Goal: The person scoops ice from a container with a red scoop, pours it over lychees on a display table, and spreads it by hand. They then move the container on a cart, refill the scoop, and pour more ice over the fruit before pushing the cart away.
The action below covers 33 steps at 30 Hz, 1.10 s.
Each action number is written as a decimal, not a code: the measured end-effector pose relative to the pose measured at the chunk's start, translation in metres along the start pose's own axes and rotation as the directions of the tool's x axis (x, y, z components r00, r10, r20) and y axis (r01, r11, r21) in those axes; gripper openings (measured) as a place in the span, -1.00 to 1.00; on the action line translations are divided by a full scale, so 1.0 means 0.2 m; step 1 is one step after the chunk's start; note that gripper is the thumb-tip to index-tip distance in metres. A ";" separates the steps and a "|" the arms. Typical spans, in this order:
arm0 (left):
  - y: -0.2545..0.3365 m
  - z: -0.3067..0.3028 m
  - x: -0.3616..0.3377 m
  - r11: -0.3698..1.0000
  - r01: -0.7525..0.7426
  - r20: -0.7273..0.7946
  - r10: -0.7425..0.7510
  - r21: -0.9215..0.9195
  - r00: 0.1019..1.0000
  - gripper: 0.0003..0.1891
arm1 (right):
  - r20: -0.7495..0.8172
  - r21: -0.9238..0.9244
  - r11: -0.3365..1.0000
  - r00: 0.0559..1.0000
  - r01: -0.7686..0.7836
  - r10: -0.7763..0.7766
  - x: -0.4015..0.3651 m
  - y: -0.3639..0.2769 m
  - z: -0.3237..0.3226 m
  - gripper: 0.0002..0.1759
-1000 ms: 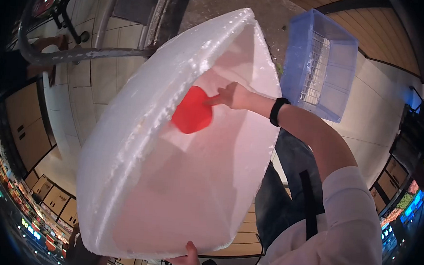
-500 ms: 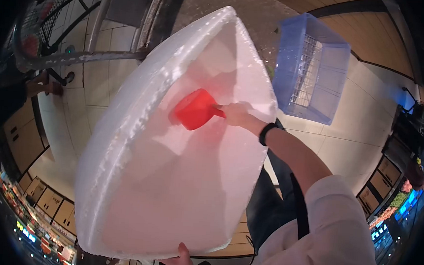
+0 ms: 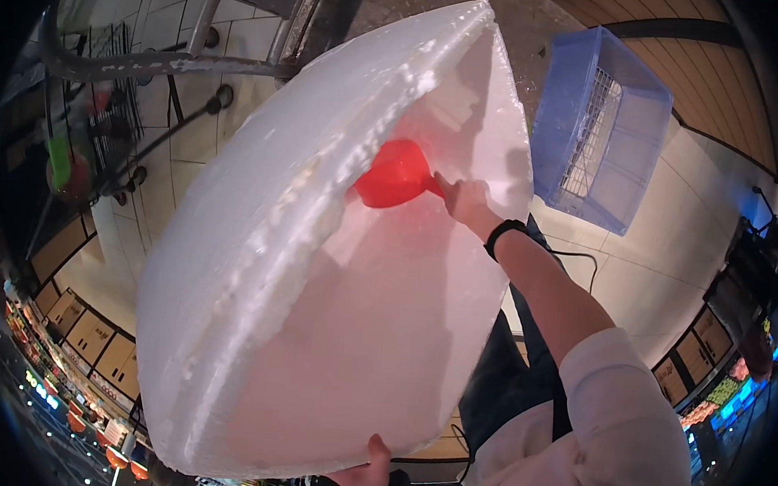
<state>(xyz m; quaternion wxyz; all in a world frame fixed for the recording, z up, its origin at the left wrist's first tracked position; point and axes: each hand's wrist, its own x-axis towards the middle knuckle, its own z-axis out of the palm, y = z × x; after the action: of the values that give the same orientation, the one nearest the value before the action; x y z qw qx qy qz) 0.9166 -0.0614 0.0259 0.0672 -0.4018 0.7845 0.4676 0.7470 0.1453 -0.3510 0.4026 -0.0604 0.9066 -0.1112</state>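
Note:
A large white foam box (image 3: 260,173) is tilted with its open side toward me. My right hand (image 3: 465,199), with a black band on the wrist, is closed round the short handle of a red plastic scoop (image 3: 395,174). The scoop is inside the box, near its upper end, and casts a red glow on the foam. I cannot make out anything in its bowl. At the bottom edge, my left hand (image 3: 367,479) grips the box rim, its thumb on the inner side and its fingers mostly hidden.
A translucent blue crate (image 3: 631,142) with a wire grid inside stands on the tiled floor to the upper right. Behind the box runs a worn metal bar (image 3: 168,66). A wire shopping trolley (image 3: 113,92) is at the upper left. A black cable (image 3: 584,258) lies near my legs.
The scoop and my right hand have moved up and to the right in view. The box has tipped further, its upper end shifting right. My left hand still grips its rim.

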 end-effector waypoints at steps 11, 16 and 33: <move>0.00 -0.01 -0.03 0.724 -0.190 0.367 -0.094 0.663 0.925 -0.25 | 0.644 0.685 0.530 0.755 -0.500 -0.120 -0.03 -0.27 -0.16 -0.63; 0.17 0.03 0.05 0.807 -0.111 0.258 -0.053 0.580 0.965 -0.04 | 0.729 0.684 0.351 0.584 -0.639 -0.356 -0.05 -0.35 -0.04 -0.67; 0.54 0.17 0.23 0.972 -0.166 0.023 0.165 0.166 0.986 0.09 | 0.665 0.733 0.356 0.498 -0.580 -0.557 -0.54 -0.45 -0.34 -0.69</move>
<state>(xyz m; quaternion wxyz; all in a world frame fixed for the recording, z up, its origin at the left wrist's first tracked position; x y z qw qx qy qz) 0.8019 -0.0350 0.0582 0.0652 -0.3257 0.8515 0.4057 0.7698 0.0903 -0.2075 0.7524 0.1414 0.3283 -0.5533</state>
